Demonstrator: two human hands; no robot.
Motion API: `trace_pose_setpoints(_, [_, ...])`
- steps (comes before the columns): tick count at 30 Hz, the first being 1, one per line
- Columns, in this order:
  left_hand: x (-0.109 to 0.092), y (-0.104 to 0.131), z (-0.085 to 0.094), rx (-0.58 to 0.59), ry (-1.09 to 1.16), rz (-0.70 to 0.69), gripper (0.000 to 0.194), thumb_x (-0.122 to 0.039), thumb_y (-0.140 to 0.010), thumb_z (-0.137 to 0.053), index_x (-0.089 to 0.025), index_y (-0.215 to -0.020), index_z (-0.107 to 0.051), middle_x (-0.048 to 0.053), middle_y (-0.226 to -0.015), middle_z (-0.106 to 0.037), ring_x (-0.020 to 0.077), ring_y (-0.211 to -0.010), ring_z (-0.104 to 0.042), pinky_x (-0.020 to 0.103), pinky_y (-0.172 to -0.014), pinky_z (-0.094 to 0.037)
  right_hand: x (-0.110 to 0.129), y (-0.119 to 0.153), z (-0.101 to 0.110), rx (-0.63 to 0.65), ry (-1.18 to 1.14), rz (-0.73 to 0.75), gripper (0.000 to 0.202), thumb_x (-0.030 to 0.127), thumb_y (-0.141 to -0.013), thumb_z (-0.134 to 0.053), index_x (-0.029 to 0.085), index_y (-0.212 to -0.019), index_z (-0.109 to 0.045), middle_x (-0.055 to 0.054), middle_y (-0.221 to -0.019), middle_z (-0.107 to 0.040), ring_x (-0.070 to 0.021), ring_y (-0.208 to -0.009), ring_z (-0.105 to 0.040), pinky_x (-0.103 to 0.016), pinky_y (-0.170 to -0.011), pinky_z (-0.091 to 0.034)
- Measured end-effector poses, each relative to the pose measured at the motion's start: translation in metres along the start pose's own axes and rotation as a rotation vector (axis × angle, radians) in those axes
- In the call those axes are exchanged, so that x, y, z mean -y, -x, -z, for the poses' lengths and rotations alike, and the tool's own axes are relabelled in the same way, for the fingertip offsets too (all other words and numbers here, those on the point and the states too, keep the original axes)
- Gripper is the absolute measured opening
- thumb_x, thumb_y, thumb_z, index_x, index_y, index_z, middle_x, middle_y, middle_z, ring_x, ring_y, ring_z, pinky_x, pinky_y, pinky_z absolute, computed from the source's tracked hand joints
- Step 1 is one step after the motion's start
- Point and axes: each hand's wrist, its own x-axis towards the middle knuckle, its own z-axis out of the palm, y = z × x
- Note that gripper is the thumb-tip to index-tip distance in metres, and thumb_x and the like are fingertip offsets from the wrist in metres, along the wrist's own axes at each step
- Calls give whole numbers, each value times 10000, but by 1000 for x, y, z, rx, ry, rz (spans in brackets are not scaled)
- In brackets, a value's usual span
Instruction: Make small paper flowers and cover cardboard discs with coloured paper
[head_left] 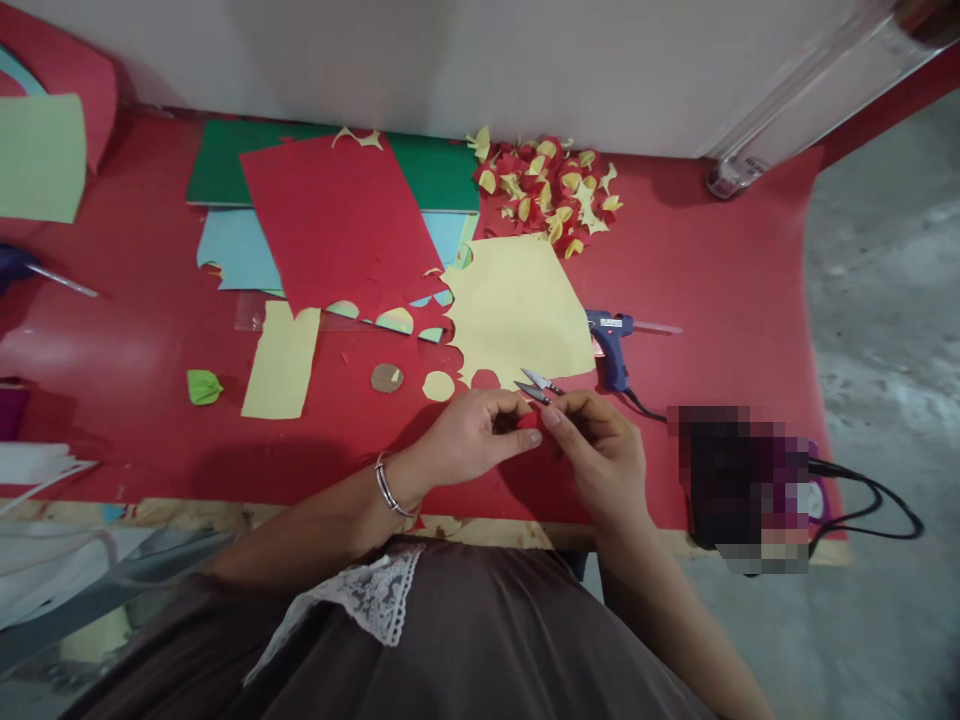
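Note:
My left hand (484,430) is closed, with thumb and index finger pinching a small red paper piece (528,421). My right hand (600,445) is closed right beside it, its thumb tip at the edge of that piece. From the right fingers, the two parted metal blades of small scissors (536,385) point up and left; their handles are hidden. Just beyond the blades lies a yellow paper sheet (521,310) with scalloped cut edges. A yellow paper circle (438,386) and a brown disc (387,378) lie left of my hands.
A blue glue gun (611,345) with a cord lies to the right, near a pixelated dark object (724,480). Red and yellow paper petals (551,190) are heaped at the back. Red sheet (337,220), green board (435,170), yellow strip (281,360) and green scrap (203,387) lie leftward.

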Motion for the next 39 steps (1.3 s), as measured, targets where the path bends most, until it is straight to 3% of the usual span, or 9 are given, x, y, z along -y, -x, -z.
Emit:
trace_pose_setpoints(5, [1,0,3,36,19,-15,310,-389,-903,-785,-168,-723,-664,-29,-666,-568,104,-647,-476,250,-628,-386,0,2,1,29,-49,-25,367,553,-940,-803,219,-821,-709,29,-623,-619,-119,-514,-521,-259,-513,-445])
trace_pose_setpoints(10, [-4,1,5,183,32,59,272,-348,-954,-744,-166,-753,-721,3,-664,-675,114,-616,-582,247,-610,-436,-2,5,6,26,-42,-21,364,545,-940,-806,216,-815,-713,39,-590,-596,-106,-483,-472,-256,-490,-401])
trace_pose_setpoints(13, [-11,4,9,219,-122,51,294,-336,-1011,-687,-164,-780,-742,20,-706,-712,131,-641,-621,260,-617,-446,-7,8,9,15,3,-11,357,536,-955,-788,216,-816,-712,37,-605,-602,-107,-501,-468,-261,-512,-394])
trace_pose_setpoints(16, [-20,8,25,119,-464,-40,232,-264,-1039,-644,-172,-900,-804,44,-855,-773,170,-771,-676,300,-725,-471,-14,9,9,-20,125,2,334,522,-973,-762,220,-835,-719,20,-655,-651,-127,-555,-526,-271,-554,-412])
trace_pose_setpoints(18, [-25,12,43,-61,-655,-71,214,-204,-1035,-613,-181,-991,-821,66,-973,-792,202,-893,-705,325,-817,-495,-20,9,8,-29,241,39,306,495,-988,-738,221,-851,-734,0,-710,-700,-149,-619,-593,-281,-603,-447])
trace_pose_setpoints(21, [-30,17,69,-234,-890,23,190,-201,-1022,-612,-198,-1010,-801,80,-1037,-776,244,-1004,-700,345,-825,-503,-27,9,4,-8,384,164,284,442,-1009,-699,221,-838,-745,-17,-763,-740,-166,-672,-648,-291,-655,-485])
trace_pose_setpoints(26, [-25,19,82,-231,-1040,214,166,-182,-987,-646,-178,-1131,-730,113,-1184,-707,298,-1152,-677,408,-926,-537,-33,7,-3,0,522,372,262,351,-1048,-652,224,-832,-728,-22,-780,-754,-175,-700,-692,-289,-668,-512])
trace_pose_setpoints(34, [-24,14,83,-186,-953,172,112,-108,-926,-627,-200,-862,-630,71,-991,-701,243,-964,-660,371,-825,-492,-34,10,-2,10,582,412,188,331,-1067,-653,229,-936,-741,-41,-886,-803,-192,-769,-744,-295,-676,-544])
trace_pose_setpoints(39, [-22,15,85,-172,-905,139,123,-102,-910,-618,-201,-961,-670,57,-976,-732,230,-933,-669,359,-798,-479,-31,11,-2,-21,600,495,137,281,-1060,-664,220,-958,-732,-32,-860,-769,-177,-736,-726,-282,-647,-538])
